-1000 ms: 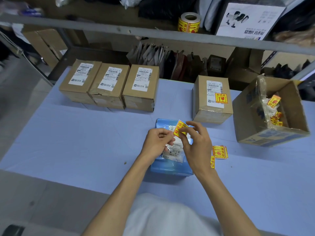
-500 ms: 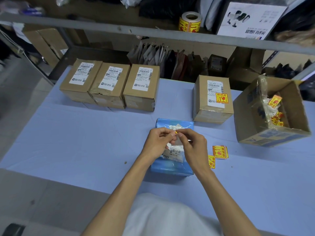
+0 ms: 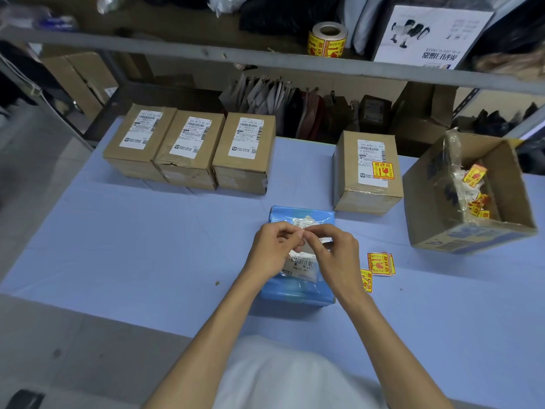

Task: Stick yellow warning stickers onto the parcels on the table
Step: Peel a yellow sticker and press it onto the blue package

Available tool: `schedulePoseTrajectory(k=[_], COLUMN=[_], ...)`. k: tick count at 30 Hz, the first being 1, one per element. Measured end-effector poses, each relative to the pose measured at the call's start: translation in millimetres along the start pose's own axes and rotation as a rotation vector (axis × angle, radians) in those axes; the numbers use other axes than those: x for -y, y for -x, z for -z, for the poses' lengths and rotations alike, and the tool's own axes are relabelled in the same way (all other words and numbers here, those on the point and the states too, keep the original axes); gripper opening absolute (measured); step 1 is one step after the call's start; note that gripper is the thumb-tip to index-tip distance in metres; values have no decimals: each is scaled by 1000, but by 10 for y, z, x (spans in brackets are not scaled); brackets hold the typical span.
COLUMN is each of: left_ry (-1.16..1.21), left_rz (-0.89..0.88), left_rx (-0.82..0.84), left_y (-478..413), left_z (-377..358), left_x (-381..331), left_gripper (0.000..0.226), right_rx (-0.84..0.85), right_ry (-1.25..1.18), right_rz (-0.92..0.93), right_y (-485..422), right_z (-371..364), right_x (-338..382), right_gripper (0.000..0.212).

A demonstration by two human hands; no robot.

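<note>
A blue plastic parcel (image 3: 298, 290) with a white shipping label lies in front of me on the table. Above it, my left hand (image 3: 272, 250) and my right hand (image 3: 333, 255) meet fingertip to fingertip and pinch a small sticker between them; the sticker is turned edge-on and almost hidden by the fingers. Loose yellow warning stickers (image 3: 380, 264) lie just right of the parcel. Three cardboard parcels (image 3: 188, 149) with white labels stand in a row at the back left. A fourth cardboard parcel (image 3: 367, 175) at the back right carries a yellow sticker (image 3: 382, 170).
An open cardboard box (image 3: 469, 196) with sticker scraps and backing paper stands at the right edge of the blue-covered table (image 3: 147, 246). A roll of yellow stickers (image 3: 326, 39) sits on the shelf above. Bags and boxes fill the shelf behind the table.
The yellow sticker was held face-up above the parcel a second ago. It has turned edge-on and both hands have closed in on it, so its yellow face no longer shows.
</note>
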State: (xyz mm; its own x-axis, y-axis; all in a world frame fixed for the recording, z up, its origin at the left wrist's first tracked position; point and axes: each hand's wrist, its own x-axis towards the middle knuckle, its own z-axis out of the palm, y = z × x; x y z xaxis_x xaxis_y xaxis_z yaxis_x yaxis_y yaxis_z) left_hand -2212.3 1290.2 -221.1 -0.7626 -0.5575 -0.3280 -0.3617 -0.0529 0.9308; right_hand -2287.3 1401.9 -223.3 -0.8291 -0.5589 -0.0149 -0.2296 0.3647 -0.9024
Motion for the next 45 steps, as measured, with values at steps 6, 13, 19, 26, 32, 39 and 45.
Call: schedulePoseTrajectory(k=[6, 13, 19, 26, 32, 39, 45], left_ry=[-62, -89, -87, 50, 105, 98, 73], left_rz=[-43, -63, -43, 16, 20, 53, 52], left_rx=[-1, 10, 18, 15, 14, -12, -32], left_y=[1, 0, -4, -7, 5, 10, -7], left_z=[2, -19, -30, -20, -12, -9, -4], left_x=[27, 34, 25, -8, -44, -63, -52], left_gripper=[11, 10, 11, 9, 11, 12, 12], right_rx=[36, 39, 46, 71, 84, 51, 52], right_ry=[3, -24, -64, -89, -81, -95, -41], right_rz=[-27, -56, -61, -40, -19, -4, 13], right_y=[-9, -13, -22, -34, -32, -30, -33], right_z=[27, 37, 59, 58, 46, 41, 21], right_x=[-11, -41, -34, -43, -54, -28, -39], right_gripper=[11, 16, 18, 16, 17, 17, 15])
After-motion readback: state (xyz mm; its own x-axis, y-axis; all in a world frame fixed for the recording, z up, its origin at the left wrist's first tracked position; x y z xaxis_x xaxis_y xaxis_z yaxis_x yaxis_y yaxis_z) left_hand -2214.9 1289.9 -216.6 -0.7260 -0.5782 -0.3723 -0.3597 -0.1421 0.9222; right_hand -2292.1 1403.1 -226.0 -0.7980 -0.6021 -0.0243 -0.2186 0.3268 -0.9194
